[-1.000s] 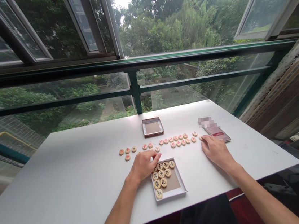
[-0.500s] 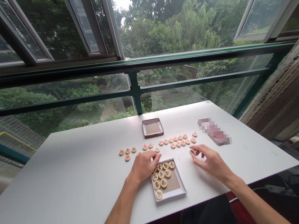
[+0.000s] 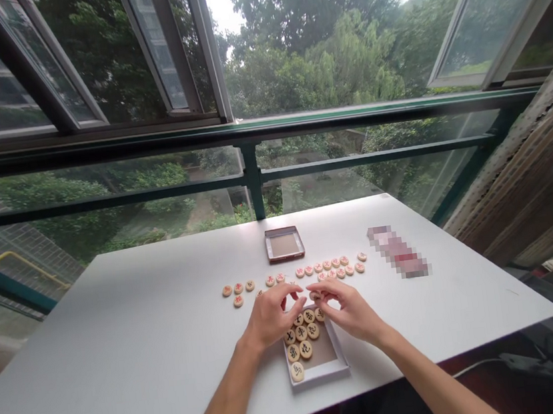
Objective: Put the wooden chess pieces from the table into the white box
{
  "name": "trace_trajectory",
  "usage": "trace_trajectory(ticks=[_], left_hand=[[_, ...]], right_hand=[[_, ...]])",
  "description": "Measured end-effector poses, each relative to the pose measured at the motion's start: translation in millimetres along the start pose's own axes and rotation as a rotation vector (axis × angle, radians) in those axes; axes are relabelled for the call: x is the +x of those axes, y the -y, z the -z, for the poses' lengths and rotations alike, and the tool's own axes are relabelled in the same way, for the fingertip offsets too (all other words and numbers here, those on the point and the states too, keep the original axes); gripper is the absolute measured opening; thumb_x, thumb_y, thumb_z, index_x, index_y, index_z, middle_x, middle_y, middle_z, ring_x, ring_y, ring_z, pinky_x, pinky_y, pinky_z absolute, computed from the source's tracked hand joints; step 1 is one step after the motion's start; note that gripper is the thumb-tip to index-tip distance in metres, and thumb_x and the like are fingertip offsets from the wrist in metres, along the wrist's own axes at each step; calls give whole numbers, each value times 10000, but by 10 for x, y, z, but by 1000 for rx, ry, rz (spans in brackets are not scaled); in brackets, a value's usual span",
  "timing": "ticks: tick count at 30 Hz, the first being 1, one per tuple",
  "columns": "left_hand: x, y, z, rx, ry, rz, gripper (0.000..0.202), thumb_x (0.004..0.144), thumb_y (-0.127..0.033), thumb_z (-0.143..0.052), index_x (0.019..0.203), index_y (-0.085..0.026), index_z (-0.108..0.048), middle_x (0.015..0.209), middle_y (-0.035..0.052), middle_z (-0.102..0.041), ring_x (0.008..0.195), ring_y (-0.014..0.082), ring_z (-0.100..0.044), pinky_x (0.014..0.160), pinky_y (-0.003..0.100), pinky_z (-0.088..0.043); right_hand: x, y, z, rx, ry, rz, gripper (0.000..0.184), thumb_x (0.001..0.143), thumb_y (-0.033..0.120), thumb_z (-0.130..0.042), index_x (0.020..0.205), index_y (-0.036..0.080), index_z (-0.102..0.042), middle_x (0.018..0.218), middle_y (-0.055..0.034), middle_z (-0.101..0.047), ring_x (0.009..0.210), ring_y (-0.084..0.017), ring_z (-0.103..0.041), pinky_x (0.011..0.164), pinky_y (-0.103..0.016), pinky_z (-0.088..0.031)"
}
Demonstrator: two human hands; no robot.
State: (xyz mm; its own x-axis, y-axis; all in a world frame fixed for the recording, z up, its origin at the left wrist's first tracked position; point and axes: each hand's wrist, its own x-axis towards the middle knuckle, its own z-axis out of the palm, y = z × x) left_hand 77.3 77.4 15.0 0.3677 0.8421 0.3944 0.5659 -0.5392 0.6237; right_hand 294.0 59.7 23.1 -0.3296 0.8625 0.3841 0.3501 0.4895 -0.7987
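Note:
A round wooden xiangqi piece (image 3: 314,296) is pinched between the thumb and fingers of my right hand (image 3: 350,310), above the far edge of a shallow white box (image 3: 343,359). Facing it from the left is my left hand (image 3: 272,313), its thumb and forefinger apart with nothing seen between them. Inside the box several pieces with black characters lie flat, among them a horse piece (image 3: 297,371) in the near left corner. The left fingers hide the box's far left corner and some pieces beyond it.
Beyond my hands, red-marked pieces (image 3: 327,265) lie in rows on the white table (image 3: 148,357). A small group of pieces (image 3: 238,288) is farther left. The box lid (image 3: 286,257) lies at the back; a blurred pinkish object (image 3: 400,252) is on the right. A green railing (image 3: 252,183) stands behind.
My right hand has moved left with the piece, from the bare table right of the box to above its far edge. My left hand's thumb and forefinger have spread apart.

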Motion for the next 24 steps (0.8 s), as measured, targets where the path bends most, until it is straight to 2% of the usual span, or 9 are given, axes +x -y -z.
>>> trace_trajectory(ticks=[6,12,19,24], left_hand=[[3,7,-5,-45,41,17,202,904,-407,-636,1001,-248,-715,891,6,-737,663,133,-605,679,254,-492],[8,-15,-15,-103,34,51,182,933,-373,-596,979,-254,-726,892,-2,-753,702,138,-630,696,253,-492],[35,-85,-6,-242,24,82,257,959,-387,-550,984,-215,-739,884,26,-760,695,140,-637,629,246,-480],[45,-98,3,-316,36,106,297,964,-398,-537,1005,-198,-752,890,49,-769,725,157,-659,636,258,-490]], right_hand=[[30,-40,-189,36,-25,-3,79,946,293,-585,956,215,-593,874,-25,-655,760,-160,-640,698,-298,-568],[6,-78,-250,-27,-79,73,118,953,228,-558,1065,236,-593,964,-42,-657,823,-174,-637,727,-312,-559],[8,-135,-279,-62,-184,118,153,931,206,-588,1079,241,-598,958,-49,-648,877,-200,-633,768,-350,-557],[-16,-149,-301,-38,-200,141,143,938,219,-593,1079,242,-611,948,-50,-655,858,-199,-638,756,-353,-567]])
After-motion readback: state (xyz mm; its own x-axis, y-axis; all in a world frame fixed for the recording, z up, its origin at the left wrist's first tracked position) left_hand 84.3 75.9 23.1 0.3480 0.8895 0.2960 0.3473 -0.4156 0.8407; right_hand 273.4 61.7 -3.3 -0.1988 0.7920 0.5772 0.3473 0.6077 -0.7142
